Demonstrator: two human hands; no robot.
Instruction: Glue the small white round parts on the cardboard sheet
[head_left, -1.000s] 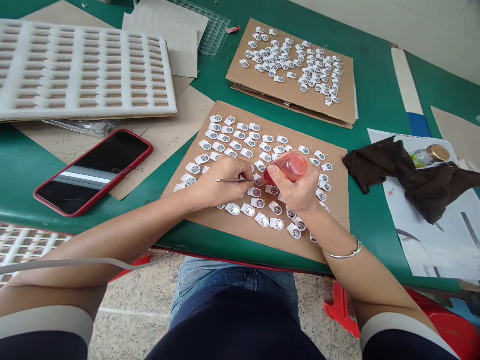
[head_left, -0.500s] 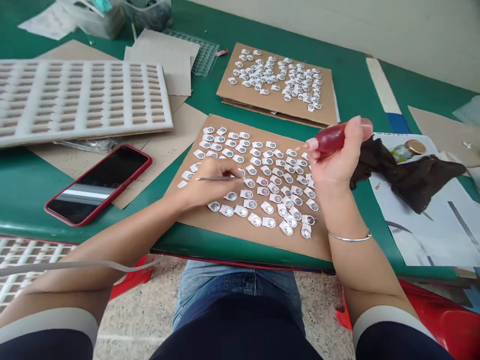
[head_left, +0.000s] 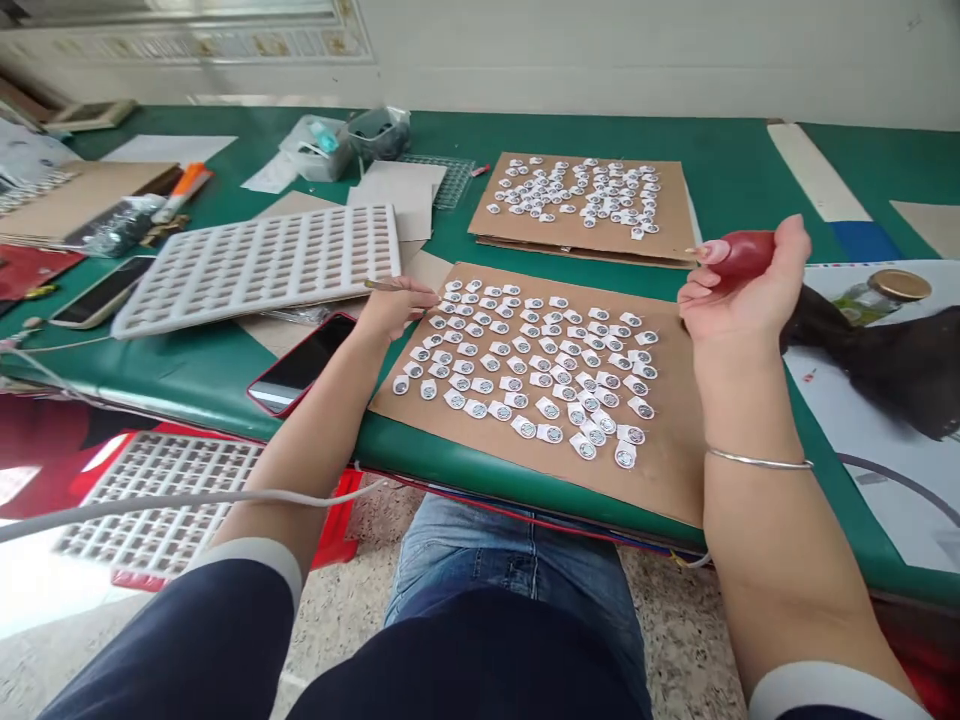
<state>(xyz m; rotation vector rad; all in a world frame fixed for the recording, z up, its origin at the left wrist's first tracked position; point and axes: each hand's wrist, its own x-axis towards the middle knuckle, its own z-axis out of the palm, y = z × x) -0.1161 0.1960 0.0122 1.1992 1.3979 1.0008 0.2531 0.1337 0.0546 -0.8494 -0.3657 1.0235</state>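
Front cardboard board (head_left: 660, 490): one, at the near edge of the green table (head_left: 420, 450), bearing loose rows of small white round-faced pieces (head_left: 540, 380); those the left hand covered half a second ago now show. Left hand (head_left: 390, 310): shifted from mid-rows to the board's far left corner; fingers pinched on a slim metal tool (head_left: 380, 286); contact with any piece cannot be told. Right hand (head_left: 742, 300): drawn away from the far right pieces to beside the board's far right corner; fingers clamped around a red bottle (head_left: 746, 255), nozzle pointing left. View: raised, taking in more wall (head_left: 600, 60).

Floor (head_left: 334, 650): speckled. Table, near to far: red-cased phone (head_left: 304, 365), left; white sheet (head_left: 877, 430), right, with dark cloth (head_left: 907, 350) and lidded jar (head_left: 870, 300); slotted white tray (head_left: 262, 260); rear cardboard board (head_left: 675, 200), bearing more pieces; two plastic containers (head_left: 307, 160). Wall: pale, beyond the table.
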